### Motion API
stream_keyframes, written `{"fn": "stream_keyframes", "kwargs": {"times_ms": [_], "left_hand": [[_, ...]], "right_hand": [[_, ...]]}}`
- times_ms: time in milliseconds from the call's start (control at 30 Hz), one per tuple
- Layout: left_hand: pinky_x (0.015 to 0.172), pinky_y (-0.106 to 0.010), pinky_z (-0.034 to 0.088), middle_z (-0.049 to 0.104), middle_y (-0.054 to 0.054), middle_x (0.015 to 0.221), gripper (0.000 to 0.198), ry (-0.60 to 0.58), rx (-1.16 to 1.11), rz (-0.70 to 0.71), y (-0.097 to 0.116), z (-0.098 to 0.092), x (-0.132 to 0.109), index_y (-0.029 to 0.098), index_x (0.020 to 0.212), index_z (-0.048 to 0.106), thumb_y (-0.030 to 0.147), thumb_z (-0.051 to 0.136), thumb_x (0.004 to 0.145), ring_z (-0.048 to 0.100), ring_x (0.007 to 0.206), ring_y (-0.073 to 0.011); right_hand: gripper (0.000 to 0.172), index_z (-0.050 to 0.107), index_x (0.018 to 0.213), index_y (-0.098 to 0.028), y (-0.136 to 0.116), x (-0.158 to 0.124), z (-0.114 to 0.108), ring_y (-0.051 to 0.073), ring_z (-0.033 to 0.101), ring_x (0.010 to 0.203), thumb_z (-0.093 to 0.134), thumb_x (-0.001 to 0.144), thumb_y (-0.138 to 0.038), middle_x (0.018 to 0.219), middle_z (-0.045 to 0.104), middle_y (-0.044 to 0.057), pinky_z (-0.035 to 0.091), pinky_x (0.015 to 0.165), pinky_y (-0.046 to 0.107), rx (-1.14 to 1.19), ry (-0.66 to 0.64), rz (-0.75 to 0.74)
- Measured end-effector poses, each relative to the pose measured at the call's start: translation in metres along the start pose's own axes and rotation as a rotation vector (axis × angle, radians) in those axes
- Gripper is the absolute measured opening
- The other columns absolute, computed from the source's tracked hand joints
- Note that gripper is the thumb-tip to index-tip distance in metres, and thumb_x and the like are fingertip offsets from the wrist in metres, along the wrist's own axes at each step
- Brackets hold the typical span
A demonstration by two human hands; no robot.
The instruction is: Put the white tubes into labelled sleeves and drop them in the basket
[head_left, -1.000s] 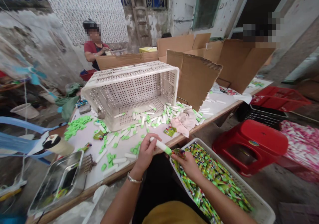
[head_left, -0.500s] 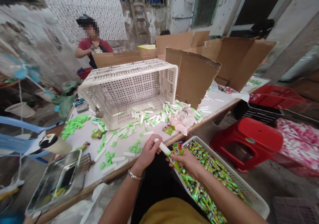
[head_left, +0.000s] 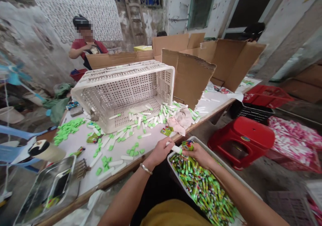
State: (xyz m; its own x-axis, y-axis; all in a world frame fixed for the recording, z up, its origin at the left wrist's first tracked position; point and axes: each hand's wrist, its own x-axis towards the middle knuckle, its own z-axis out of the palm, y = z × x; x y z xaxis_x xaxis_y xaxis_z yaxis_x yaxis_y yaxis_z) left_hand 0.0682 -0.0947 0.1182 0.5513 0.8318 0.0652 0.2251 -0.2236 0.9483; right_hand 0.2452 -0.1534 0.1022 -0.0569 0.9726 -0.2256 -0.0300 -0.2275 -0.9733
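My left hand (head_left: 161, 151) pinches the white end of a tube (head_left: 176, 148) with a green cap. At the tube's green end, my right hand (head_left: 198, 155) is closed on a colorful green wrapper (head_left: 188, 145). Both hands are over the near corner of a white crate (head_left: 251, 189) full of wrapped green tubes. On the table (head_left: 85, 165) lie loose white tubes (head_left: 117, 162) and a pile of green caps (head_left: 67, 130). A white perforated basket (head_left: 123, 88) rests on its side, with more tubes spilling out.
A pink cloth (head_left: 180, 120) lies by the table edge. Cardboard panels (head_left: 191, 78) stand behind it. At the right are a red stool (head_left: 246, 135) and pink-and-white pieces (head_left: 289, 138). A metal tray (head_left: 50, 185) sits at the left. A person (head_left: 87, 46) is across the table.
Both hands have moved right, over the crate, with the tube and wrapper. The tube is now tilted flatter. The whole view has shifted slightly.
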Motion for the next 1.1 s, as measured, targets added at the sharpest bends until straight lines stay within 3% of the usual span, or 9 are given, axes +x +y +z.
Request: {"fn": "stream_keyframes", "kwargs": {"times_ms": [200, 433, 633, 733, 967, 1033, 1100], "left_hand": [[0.051, -0.020, 0.030, 0.040, 0.005, 0.056, 0.023, -0.027, -0.070, -0.038, -0.004, 0.007, 0.005, 0.016, 0.075, 0.051, 0.036, 0.043, 0.081, 0.035, 0.053, -0.0087], [0.060, -0.022, 0.036, 0.052, 0.001, 0.068, 0.018, -0.039, 0.007, -0.018, -0.004, 0.011, -0.011, 0.017, 0.078, 0.050, 0.034, 0.046, 0.080, 0.045, 0.064, -0.0119], [0.055, -0.022, 0.034, 0.045, 0.005, 0.059, 0.019, 0.106, 0.012, -0.080, -0.016, 0.003, -0.019, 0.019, 0.083, 0.047, 0.036, 0.039, 0.084, 0.041, 0.054, -0.0104], [0.061, -0.023, 0.035, 0.050, 0.003, 0.066, 0.019, 0.150, 0.101, -0.032, -0.019, 0.006, -0.020, 0.019, 0.085, 0.047, 0.035, 0.037, 0.086, 0.045, 0.061, -0.0119], [0.071, -0.029, 0.038, 0.060, -0.006, 0.084, 0.023, 0.118, 0.292, 0.023, -0.026, 0.033, -0.025, 0.017, 0.092, 0.051, 0.034, 0.037, 0.086, 0.054, 0.077, -0.0182], [0.070, -0.029, 0.039, 0.061, -0.005, 0.082, 0.027, 0.033, 0.320, 0.012, -0.035, 0.038, -0.024, 0.018, 0.095, 0.052, 0.037, 0.036, 0.087, 0.055, 0.076, -0.0185], [0.070, -0.029, 0.040, 0.061, -0.005, 0.084, 0.031, -0.056, 0.340, 0.021, -0.049, 0.039, -0.019, 0.019, 0.104, 0.051, 0.039, 0.036, 0.087, 0.055, 0.076, -0.0184]], "right_hand": [[0.028, 0.065, 0.066, -0.016, -0.006, -0.006, -0.008, 0.014, 0.051, 0.056, 0.072, 0.057, -0.042, 0.061, 0.061, -0.001, 0.039, 0.058, 0.025, -0.050, -0.097, 0.023], [0.026, 0.066, 0.065, -0.014, 0.002, 0.005, 0.016, 0.013, 0.053, 0.056, 0.072, 0.057, -0.038, 0.059, 0.063, -0.002, 0.040, 0.059, 0.025, 0.051, -0.104, -0.047], [0.032, 0.067, 0.070, -0.013, -0.002, 0.007, 0.017, 0.014, 0.055, 0.054, 0.071, 0.058, -0.043, 0.060, 0.063, 0.000, 0.042, 0.055, 0.026, 0.027, -0.192, 0.046], [0.029, 0.066, 0.063, -0.013, -0.003, 0.007, 0.016, 0.013, 0.051, 0.051, 0.071, 0.057, -0.041, 0.056, 0.061, -0.001, 0.039, 0.054, 0.025, -0.040, -0.194, -0.011], [0.024, 0.062, 0.055, -0.016, 0.005, 0.005, 0.020, 0.012, 0.047, 0.052, 0.064, 0.065, -0.038, 0.052, 0.056, -0.003, 0.035, 0.055, 0.025, -0.176, -0.172, -0.116], [0.027, 0.062, 0.056, -0.016, 0.017, 0.000, 0.010, 0.013, 0.047, 0.053, 0.062, 0.066, -0.041, 0.054, 0.057, -0.002, 0.036, 0.056, 0.026, -0.202, -0.169, -0.071], [0.029, 0.062, 0.057, -0.018, 0.036, -0.005, -0.009, 0.016, 0.050, 0.055, 0.061, 0.064, -0.046, 0.056, 0.059, 0.000, 0.037, 0.056, 0.028, -0.221, -0.087, 0.010]]}}
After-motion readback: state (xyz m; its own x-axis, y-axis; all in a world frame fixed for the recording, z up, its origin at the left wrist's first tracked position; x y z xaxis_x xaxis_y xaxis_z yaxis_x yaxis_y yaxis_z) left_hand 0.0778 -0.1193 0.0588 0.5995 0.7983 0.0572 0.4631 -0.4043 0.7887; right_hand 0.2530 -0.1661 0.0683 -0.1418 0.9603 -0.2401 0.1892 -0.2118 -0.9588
